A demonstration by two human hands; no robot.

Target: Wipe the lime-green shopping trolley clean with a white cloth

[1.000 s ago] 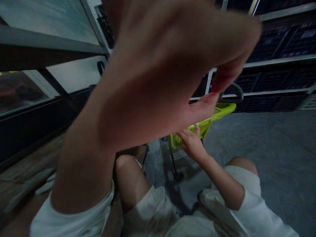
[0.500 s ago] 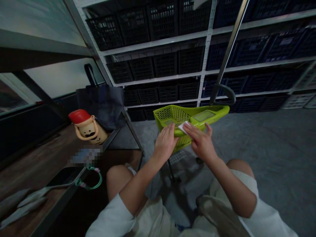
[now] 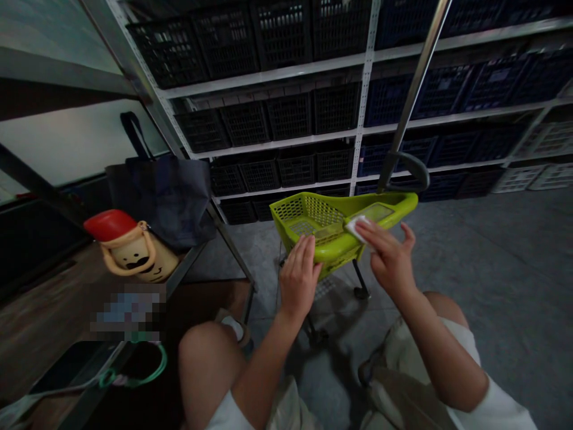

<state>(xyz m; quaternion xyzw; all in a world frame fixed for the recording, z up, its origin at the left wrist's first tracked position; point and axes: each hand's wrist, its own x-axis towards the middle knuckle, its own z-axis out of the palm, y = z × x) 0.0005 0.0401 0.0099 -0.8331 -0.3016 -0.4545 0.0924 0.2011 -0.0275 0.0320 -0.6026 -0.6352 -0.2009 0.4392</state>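
A small lime-green shopping cart with perforated basket walls stands on the floor before my knees. My left hand grips the near left part of its handle rim, fingers over the top and thumb below. My right hand presses a folded white wipe with its fingertips against the cart, at the lower left edge of the framed panel. The little finger sticks up, apart from the others. Part of the wipe is covered by those fingers.
On the left shelf lie a red-capped bottle, a dark tote bag, a phone and a green coiled cord. Behind the cart, a rack holds rows of crates. A metal pole rises at the cart's far side.
My right hand has slid the wipe rightward along the cart toward the framed panel. My left hand stays on the rim. The view has shifted slightly.
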